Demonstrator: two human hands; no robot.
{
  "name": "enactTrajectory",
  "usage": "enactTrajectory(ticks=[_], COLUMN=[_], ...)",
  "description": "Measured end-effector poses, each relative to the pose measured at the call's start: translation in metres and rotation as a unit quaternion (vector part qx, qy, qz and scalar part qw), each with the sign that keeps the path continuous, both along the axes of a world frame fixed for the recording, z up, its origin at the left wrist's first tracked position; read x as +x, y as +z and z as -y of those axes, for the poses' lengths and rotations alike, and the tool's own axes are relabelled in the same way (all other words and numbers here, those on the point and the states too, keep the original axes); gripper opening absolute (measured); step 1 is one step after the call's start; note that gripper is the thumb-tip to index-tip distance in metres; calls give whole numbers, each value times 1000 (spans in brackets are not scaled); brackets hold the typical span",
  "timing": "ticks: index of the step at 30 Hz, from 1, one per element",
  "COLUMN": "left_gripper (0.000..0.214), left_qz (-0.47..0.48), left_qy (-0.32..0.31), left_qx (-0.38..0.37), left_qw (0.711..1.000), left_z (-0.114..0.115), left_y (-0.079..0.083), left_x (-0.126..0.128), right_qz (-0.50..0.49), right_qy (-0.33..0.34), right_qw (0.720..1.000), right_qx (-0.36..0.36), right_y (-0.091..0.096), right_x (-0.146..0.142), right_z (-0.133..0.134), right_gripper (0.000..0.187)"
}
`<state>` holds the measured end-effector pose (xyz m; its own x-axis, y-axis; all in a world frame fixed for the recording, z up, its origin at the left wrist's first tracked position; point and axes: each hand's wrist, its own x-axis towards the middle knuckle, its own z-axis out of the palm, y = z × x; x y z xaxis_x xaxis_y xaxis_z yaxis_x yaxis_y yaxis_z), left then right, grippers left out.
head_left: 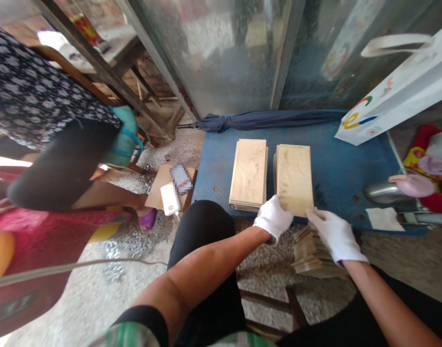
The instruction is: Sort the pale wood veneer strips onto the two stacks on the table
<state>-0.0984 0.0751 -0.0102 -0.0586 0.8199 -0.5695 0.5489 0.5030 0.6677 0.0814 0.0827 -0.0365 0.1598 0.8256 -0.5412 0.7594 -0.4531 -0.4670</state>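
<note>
Both my hands wear white gloves. My left hand [274,218] is closed on the near left corner of the right stack of thin wooden sheets [293,177] on the blue table [336,168]. My right hand [334,234] rests with fingers curled on top of a thick pile of sheets [311,255] held below the table's front edge, its fingertips close to the right stack's near corner. A second stack of sheets [248,173] lies just left of the first.
A folded dark umbrella [264,120] lies along the table's back. A white paper bag [397,91] stands at the back right. A metal tool [383,192] and a paper scrap [381,218] lie at right. Another person's legs [79,183] are at left, near a cardboard box [168,185].
</note>
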Motion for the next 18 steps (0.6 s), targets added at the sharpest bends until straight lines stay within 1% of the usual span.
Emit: enactTrajectory(ticks=[2,5,8,9,10,12,13,15,17,18], left_gripper=[36,38,42,43,44,46,47,51,57,58], left_qz=[9,-2,-15,-4,20,116,176,280,337,352], left_qy=[-4,-11,-7,-4,-1,11,26,65,94,98], left_qx=[-17,-53,-86,-102,-120,-160,-180,-218,-239,-242], left_qw=[1000,999,996,995,993,980,967,933,906,899], left_z=[5,13,21,24,26,29,31,32,33,34], left_y=[2,4,0,-3,-6,-12,-15,-18,-19,-19], left_x=[-3,-9,-17,-19,-21,-22,-22,-20,-18,-18], right_qz=[14,22,22,23,27,34,34,21,1,-9], right_qy=[6,40,93,110,125,141,142,132,112,102], right_qw=[1000,999,994,992,989,986,985,986,989,991], right_qx=[-18,-29,-48,-60,-70,-84,-91,-98,-94,-86], right_y=[1,-2,-5,-5,-3,2,6,16,25,28], right_x=[4,11,16,16,14,9,6,-2,-7,-8], right_z=[3,7,9,10,9,7,6,2,-1,-2], right_gripper=[48,46,49,52,55,61,63,67,70,71])
